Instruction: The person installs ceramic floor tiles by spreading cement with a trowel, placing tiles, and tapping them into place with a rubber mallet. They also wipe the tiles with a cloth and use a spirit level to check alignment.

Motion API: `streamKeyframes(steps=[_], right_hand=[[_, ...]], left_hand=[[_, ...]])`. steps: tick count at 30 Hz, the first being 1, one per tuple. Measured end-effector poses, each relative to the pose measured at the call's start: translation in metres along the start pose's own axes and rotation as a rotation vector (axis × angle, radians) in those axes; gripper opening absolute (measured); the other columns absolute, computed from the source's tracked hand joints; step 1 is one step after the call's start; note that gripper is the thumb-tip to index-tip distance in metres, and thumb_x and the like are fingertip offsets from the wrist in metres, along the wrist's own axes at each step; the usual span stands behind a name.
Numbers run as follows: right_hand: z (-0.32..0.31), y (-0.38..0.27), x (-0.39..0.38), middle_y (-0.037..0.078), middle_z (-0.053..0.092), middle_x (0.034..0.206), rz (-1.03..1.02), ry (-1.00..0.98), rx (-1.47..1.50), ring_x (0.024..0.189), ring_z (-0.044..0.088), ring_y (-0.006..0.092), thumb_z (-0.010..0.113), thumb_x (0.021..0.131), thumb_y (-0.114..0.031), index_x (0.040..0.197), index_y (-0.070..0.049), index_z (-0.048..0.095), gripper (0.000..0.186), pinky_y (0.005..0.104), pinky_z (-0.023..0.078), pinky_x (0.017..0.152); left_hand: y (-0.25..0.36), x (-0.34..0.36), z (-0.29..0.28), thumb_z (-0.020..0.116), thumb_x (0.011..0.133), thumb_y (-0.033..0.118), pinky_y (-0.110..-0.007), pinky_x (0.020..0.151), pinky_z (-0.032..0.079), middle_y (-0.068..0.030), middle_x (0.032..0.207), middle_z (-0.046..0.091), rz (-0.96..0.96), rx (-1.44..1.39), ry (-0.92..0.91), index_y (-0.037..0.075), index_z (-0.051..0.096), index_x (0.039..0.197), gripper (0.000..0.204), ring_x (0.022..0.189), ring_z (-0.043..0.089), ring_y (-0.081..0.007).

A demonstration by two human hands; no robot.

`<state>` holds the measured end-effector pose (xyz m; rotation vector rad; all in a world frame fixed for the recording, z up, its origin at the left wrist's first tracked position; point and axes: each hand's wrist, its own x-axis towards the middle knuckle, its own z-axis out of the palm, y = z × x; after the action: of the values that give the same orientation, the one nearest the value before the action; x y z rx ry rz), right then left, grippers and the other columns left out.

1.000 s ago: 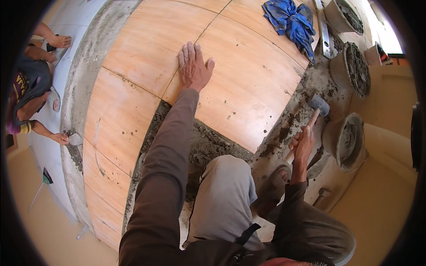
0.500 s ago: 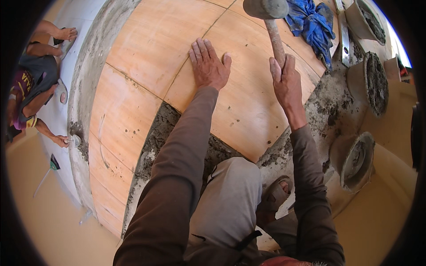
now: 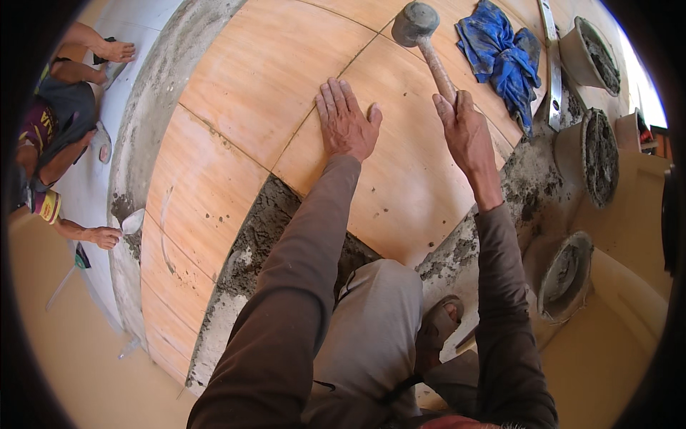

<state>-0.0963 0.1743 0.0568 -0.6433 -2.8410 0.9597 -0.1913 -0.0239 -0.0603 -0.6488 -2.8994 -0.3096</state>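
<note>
1. Under the left hand (image 3: 346,123), spread flat, lies a large tan wood-look floor tile (image 3: 400,179).
2. Right hand (image 3: 468,136) grips a grey-headed rubber mallet (image 3: 421,36), its head raised beyond the fingers.
3. Right of it lies a crumpled blue cloth (image 3: 500,53).

The right hand (image 3: 468,132) has swung the mallet (image 3: 421,39) up over the tile (image 3: 407,179).

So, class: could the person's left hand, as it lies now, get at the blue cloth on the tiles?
Probably not directly: the left hand lies flat on a tile, and the right hand holding the mallet stands between it and the blue cloth.
</note>
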Motion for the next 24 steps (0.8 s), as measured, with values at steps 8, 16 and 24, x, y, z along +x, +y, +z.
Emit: streamKeyframes(steps=[8,16,24], right_hand=[[0.017,0.006,-0.017,0.024,0.066,0.069,-0.078,0.050,-0.086,0.064,0.066,0.0476,0.060,0.106,-0.037,0.102,-0.004,0.045,0.037,0.0551,0.050,0.055],[0.033,0.032,-0.027,0.027,0.065,0.071,-0.009,-0.002,-0.053,0.065,0.065,0.0495,0.060,0.107,-0.036,0.103,-0.005,0.044,0.035,0.0545,0.049,0.056],[-0.027,-0.026,-0.057,0.004,0.054,0.077,0.153,-0.097,0.633,0.057,0.053,0.0112,0.064,0.099,-0.030,0.127,0.001,0.051,0.043,0.0294,0.045,0.051]], left_hand=[[0.012,0.001,-0.002,0.043,0.106,0.053,-0.054,0.130,0.009,-0.0347,0.167,0.021,0.008,-0.016,-0.013,-0.014,0.024,0.158,0.086,0.158,0.016,-0.0450],[0.020,0.008,-0.005,0.043,0.106,0.052,-0.053,0.131,0.008,-0.0336,0.168,0.020,0.006,-0.068,-0.017,-0.013,0.023,0.159,0.086,0.159,0.013,-0.0438],[0.007,0.003,-0.009,0.041,0.106,0.053,-0.052,0.131,0.007,-0.0324,0.169,0.019,-0.049,-0.076,-0.033,-0.012,0.023,0.160,0.086,0.160,0.013,-0.0424]])
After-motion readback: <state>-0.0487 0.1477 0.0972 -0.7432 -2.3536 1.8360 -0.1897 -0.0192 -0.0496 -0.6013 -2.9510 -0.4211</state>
